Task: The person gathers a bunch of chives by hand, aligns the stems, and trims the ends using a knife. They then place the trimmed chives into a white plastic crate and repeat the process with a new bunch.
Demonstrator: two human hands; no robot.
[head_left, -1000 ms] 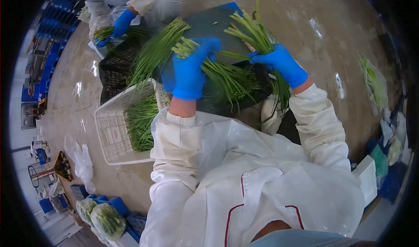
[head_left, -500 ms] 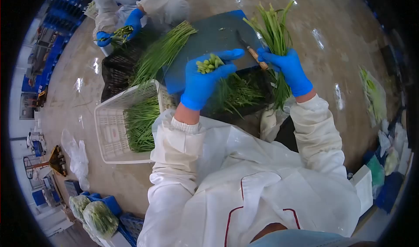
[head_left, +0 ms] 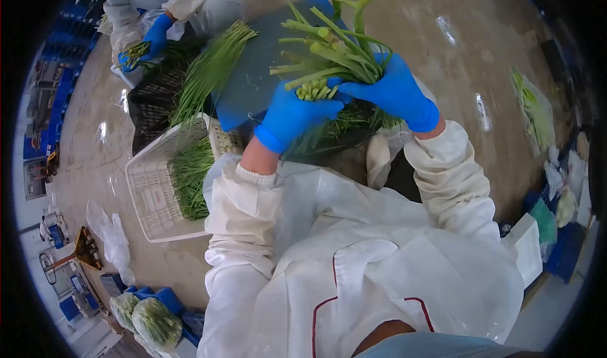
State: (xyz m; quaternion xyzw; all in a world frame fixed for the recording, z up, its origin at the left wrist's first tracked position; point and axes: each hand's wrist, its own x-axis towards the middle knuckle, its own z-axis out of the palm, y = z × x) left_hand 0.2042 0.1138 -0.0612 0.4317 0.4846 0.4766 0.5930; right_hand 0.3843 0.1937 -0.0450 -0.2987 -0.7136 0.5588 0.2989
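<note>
The far edge of the flat blue-grey board [head_left: 269, 54] runs beyond my hands, and its surface shows between my left hand [head_left: 298, 111] and the heap of long, thin green stalks [head_left: 215, 70] along its left side. That heap reaches over the board's left edge toward the near left. Glossy brown floor [head_left: 455, 67] stretches right from my right hand [head_left: 399, 96] to a clear plastic bag of green stalks [head_left: 534, 115]. To the near left, the rim of the white slatted plastic crate [head_left: 140, 216] stands close to the board's near corner.

I count one white crate, with a pile of green stalks [head_left: 190, 178] inside; one black mesh crate [head_left: 148, 111] just beyond it; and two clear-bagged bundles of greens [head_left: 148, 320] at the near left. At the far left, another person's two blue-gloved hands [head_left: 157, 37] hold one bunch.

I hold two bundles, one in each blue-gloved hand, above the near part of the board. My left fingers curl around a tight bundle of pale green cut ends [head_left: 316, 91]. My right hand clasps a looser bundle of thick green stalks [head_left: 338, 51], fanned toward the far left. My hands come together at the fingers; whether they touch, I cannot tell.
</note>
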